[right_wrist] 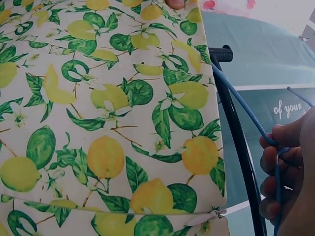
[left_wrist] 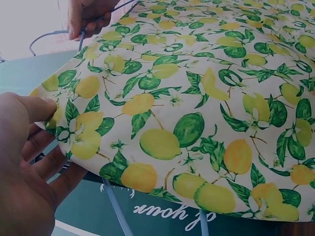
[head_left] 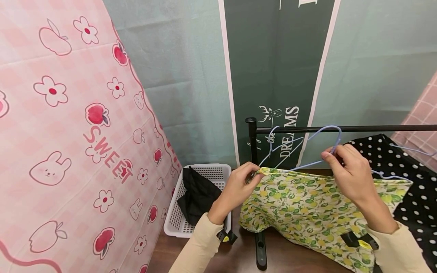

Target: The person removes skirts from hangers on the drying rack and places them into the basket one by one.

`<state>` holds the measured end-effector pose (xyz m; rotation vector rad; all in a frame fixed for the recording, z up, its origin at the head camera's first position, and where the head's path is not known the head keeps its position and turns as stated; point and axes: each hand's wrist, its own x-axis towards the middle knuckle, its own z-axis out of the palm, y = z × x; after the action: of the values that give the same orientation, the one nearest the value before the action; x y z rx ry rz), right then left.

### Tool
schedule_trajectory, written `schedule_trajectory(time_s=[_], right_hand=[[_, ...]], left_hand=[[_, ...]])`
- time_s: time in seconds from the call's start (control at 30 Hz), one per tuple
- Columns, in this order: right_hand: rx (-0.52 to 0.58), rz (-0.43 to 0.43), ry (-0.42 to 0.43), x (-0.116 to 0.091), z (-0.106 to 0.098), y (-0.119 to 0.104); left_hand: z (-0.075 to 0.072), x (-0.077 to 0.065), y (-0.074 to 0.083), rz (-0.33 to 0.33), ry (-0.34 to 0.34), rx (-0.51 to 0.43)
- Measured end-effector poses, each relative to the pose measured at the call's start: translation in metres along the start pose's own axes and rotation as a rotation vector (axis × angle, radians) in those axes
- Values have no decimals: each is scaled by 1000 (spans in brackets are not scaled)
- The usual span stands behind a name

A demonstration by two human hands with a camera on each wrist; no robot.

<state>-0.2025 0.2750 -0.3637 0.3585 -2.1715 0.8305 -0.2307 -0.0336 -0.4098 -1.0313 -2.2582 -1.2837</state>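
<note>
A lemon-print cloth (head_left: 300,201), white with yellow and green, hangs spread in front of a black rail. My left hand (head_left: 240,185) pinches its upper left corner, thumb on the near face in the left wrist view. My right hand (head_left: 353,176) grips a blue hanger (head_left: 312,165) just below its hook, fingers curled round the wire in the right wrist view. The hanger's lower part is partly hidden by the cloth. A small zip pull (right_wrist: 216,214) shows near the cloth's edge. Whether the hook touches the rail, I cannot tell.
The black rack rail (head_left: 385,128) runs across, with another blue hanger (head_left: 272,142) on it at the left. A black polka-dot garment (head_left: 418,193) hangs at the right. On the floor, a white basket (head_left: 172,220) holds black cloth (head_left: 198,197). A pink printed curtain (head_left: 68,132) stands at left.
</note>
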Motion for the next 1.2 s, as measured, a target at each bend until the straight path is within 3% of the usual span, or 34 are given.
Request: schedule_trajectory(time_s=[1.2], right_hand=[[-15,14,-34,-5,-1,2]], left_hand=[[-6,-9,-7,44,21,35]])
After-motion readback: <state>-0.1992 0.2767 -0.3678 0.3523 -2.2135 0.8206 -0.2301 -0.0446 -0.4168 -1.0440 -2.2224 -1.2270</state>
